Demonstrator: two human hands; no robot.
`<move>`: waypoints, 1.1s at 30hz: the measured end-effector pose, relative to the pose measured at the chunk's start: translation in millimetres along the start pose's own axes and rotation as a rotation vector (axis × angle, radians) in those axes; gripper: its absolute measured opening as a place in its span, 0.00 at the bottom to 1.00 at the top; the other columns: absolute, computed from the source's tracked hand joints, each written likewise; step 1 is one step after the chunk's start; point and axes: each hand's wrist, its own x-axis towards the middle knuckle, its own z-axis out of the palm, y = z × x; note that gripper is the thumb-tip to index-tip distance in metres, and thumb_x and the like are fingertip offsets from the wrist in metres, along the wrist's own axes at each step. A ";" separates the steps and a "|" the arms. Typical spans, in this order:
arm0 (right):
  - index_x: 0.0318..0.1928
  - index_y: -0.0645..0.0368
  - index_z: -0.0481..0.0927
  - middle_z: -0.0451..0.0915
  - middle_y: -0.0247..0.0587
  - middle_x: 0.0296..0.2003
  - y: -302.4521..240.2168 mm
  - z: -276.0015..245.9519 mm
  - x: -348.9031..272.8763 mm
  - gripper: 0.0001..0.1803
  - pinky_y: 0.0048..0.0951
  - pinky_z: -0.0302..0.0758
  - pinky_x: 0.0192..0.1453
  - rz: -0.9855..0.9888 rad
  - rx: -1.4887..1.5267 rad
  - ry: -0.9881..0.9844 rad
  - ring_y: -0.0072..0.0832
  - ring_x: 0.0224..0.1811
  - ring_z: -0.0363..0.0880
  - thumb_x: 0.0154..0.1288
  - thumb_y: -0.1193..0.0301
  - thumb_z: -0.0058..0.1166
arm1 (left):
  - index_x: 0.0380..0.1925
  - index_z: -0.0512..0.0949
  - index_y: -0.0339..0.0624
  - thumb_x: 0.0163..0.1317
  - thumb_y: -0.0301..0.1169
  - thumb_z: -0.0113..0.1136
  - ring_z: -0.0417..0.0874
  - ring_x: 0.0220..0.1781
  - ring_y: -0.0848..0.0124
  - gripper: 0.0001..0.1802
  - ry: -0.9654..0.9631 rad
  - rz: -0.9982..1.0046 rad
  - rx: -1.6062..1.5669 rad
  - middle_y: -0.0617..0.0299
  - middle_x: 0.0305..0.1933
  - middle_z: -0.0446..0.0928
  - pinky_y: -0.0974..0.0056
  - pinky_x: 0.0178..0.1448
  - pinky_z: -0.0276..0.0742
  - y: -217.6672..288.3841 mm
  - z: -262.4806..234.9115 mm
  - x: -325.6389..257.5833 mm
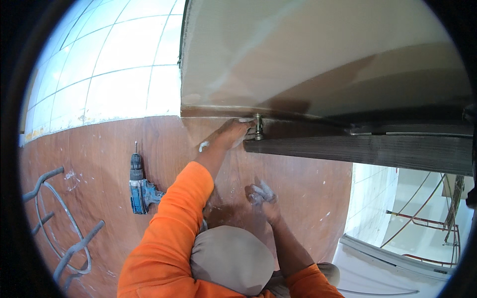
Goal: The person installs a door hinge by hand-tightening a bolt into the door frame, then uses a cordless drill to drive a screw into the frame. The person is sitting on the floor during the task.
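My left hand (239, 130) reaches forward to a small cylindrical metal fitting (259, 127). The fitting sits between the lower edge of a large pale panel (298, 54) and the end of a dark wood-grain board (362, 149). The fingers of that hand close at the fitting's left side; some of them are hidden. Nearer to me, my right hand (265, 197) is low over the reddish-brown wood-look surface (308, 188). Its fingers, whitened with dust, are bent and a little apart, with nothing seen in them.
A blue-and-black cordless drill (141, 186) with a bit lies left of my left arm. Bent grey metal tubes (74, 248) stand at the far left. White tiles (114, 59) cover the upper left. Red-brown pipes (422, 221) show at the lower right, past a pale ledge (397, 258).
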 end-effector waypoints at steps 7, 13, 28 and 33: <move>0.72 0.61 0.64 0.77 0.43 0.60 39.7 -5.5 -5.7 0.32 0.24 0.77 0.54 -0.183 -0.081 0.099 0.25 0.56 0.77 0.68 0.83 0.52 | 0.46 0.79 0.29 0.63 0.45 0.67 0.77 0.40 0.67 0.26 -0.006 0.012 -0.166 0.55 0.39 0.78 0.62 0.43 0.74 -7.0 1.7 13.8; 0.71 0.60 0.67 0.80 0.38 0.54 57.8 -12.7 -7.2 0.31 0.21 0.76 0.52 -0.135 0.035 0.109 0.22 0.51 0.78 0.67 0.83 0.53 | 0.41 0.80 0.29 0.65 0.41 0.65 0.76 0.34 0.67 0.21 0.072 0.048 -0.191 0.57 0.35 0.78 0.62 0.36 0.73 -26.6 9.3 25.6; 0.69 0.62 0.67 0.77 0.35 0.44 66.2 -9.5 -0.1 0.34 0.24 0.78 0.45 -0.231 -0.145 0.159 0.22 0.42 0.77 0.62 0.82 0.59 | 0.39 0.80 0.24 0.63 0.37 0.65 0.76 0.37 0.66 0.21 0.063 0.048 -0.249 0.54 0.36 0.79 0.61 0.40 0.73 6.6 17.9 -9.9; 0.67 0.64 0.69 0.77 0.36 0.43 51.3 -7.9 -2.9 0.33 0.25 0.78 0.46 -0.188 -0.229 0.150 0.24 0.43 0.78 0.59 0.81 0.60 | 0.38 0.80 0.23 0.61 0.42 0.68 0.75 0.35 0.66 0.25 0.149 0.050 -0.172 0.53 0.34 0.79 0.60 0.40 0.73 2.6 18.4 -9.5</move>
